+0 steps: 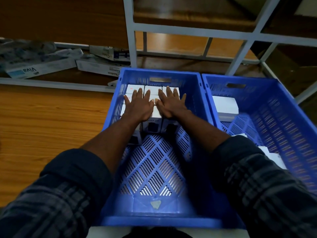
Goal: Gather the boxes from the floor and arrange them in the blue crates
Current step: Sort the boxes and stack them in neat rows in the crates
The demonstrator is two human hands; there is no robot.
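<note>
Shelving (132, 31) in pale metal stands at the floor's far edge, loose cartons (41, 67) lying on its bottom shelf. Two blue crates sit side by side on the wood floor (42, 121). In the left crate (161, 220), white boxes (152, 90) stand packed in rows against the far wall, the near half bare. The right crate (291, 121) holds a few white boxes (226, 107) along its left wall. Both hands lie flat, fingers spread, on the packed boxes, gripping nothing: left hand (139, 107), right hand (171, 105), thumbs nearly touching.
</note>
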